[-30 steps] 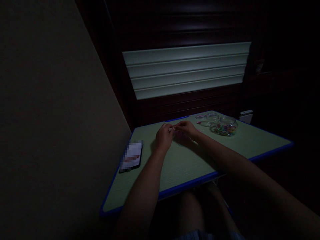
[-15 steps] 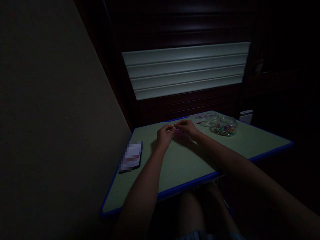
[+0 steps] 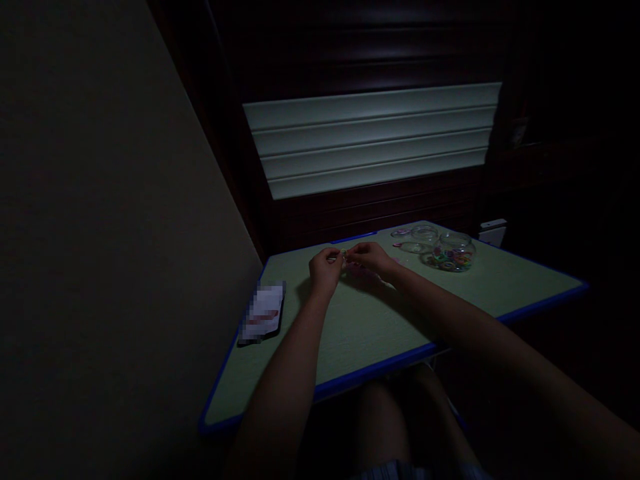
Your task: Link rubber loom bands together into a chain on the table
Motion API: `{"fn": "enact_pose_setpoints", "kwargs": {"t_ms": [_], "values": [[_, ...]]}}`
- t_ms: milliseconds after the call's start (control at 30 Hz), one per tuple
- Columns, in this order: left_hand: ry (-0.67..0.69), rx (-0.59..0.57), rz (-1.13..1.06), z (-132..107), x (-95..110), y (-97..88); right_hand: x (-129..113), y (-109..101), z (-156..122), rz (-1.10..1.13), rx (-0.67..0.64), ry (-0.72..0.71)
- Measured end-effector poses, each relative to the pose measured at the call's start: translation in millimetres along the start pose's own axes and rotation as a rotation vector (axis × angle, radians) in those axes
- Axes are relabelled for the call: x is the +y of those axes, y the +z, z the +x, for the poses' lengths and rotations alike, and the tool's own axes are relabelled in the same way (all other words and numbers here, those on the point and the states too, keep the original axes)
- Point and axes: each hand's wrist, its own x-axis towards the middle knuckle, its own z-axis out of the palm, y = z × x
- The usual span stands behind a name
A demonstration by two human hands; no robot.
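Observation:
Over the far middle of the table, my left hand [image 3: 325, 268] and my right hand [image 3: 371, 258] meet, fingertips nearly touching. Both are closed in a pinch on a small pale loop [image 3: 343, 254], whose exact kind is too dim and small to tell. Below and beside my right hand lies a pinkish-purple item [image 3: 364, 272], partly covered by that hand; its shape is unclear. To the right stands a round clear jar [image 3: 454, 252] with many small coloured rings in its lower part.
The pale green table [image 3: 370, 333] has a blue edge. Clear round lids or containers [image 3: 424, 233] lie near the jar, with small pink pieces [image 3: 400, 233] by them. A phone-like object [image 3: 263, 313], its top blurred out, lies at left. A wall rises close on the left.
Both hands have shifted slightly left with the small pale loop between them. The jar and the phone-like object have stayed put.

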Motion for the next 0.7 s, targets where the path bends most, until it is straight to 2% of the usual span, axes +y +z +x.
{"fn": "enact_pose_setpoints", "kwargs": {"t_ms": [200, 367, 433, 600, 700], "values": [[-0.004, 0.008, 0.013, 1, -1, -0.2, 0, 1, -2, 0.017, -0.019, 0.012], [-0.012, 0.023, 0.024, 1, 0, -0.6, -1, 2, -1, -0.060, -0.017, -0.024], [-0.009, 0.028, 0.018, 2, -1, -0.4, -2, 2, -1, -0.166, 0.025, -0.075], [0.006, 0.030, 0.001, 3, -5, 0.8, -10, 2, -7, -0.615, 0.178, -0.304], [0.008, 0.033, 0.010, 3, -5, 0.5, -15, 1, -12, -0.767, 0.208, -0.365]]}}
